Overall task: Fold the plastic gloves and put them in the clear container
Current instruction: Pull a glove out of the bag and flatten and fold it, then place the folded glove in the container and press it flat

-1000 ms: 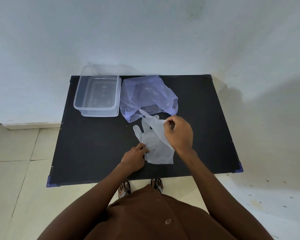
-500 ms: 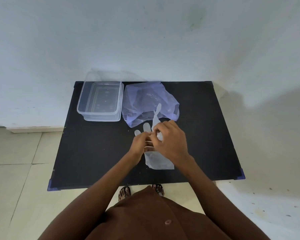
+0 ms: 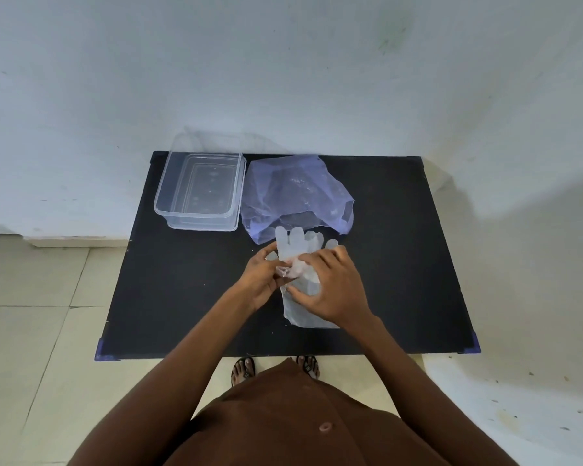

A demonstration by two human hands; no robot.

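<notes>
Two hands work at the middle of the black table [image 3: 182,297], which we take as our landmark; largest first, then down. At its far left corner sits the clear container [image 3: 199,193], with nothing visible in it. Just right of that, along the far edge, lies a crumpled bluish plastic bag [image 3: 297,193]. Near the table's centre lies the plastic glove [image 3: 295,243], flat, fingers pointing to the far edge and touching the bag's near hem.

Our right hand [image 3: 330,287] lies spread on the glove's palm and cuff, pressing it down. Our left hand [image 3: 261,275] pinches a bunched bit of film at the glove's left edge.

We judge the glove nearly weightless, limp and slippery, apt to spring open or cling. We would hold it by the cuff and the folded edge, keeping flat pressure on each crease.
</notes>
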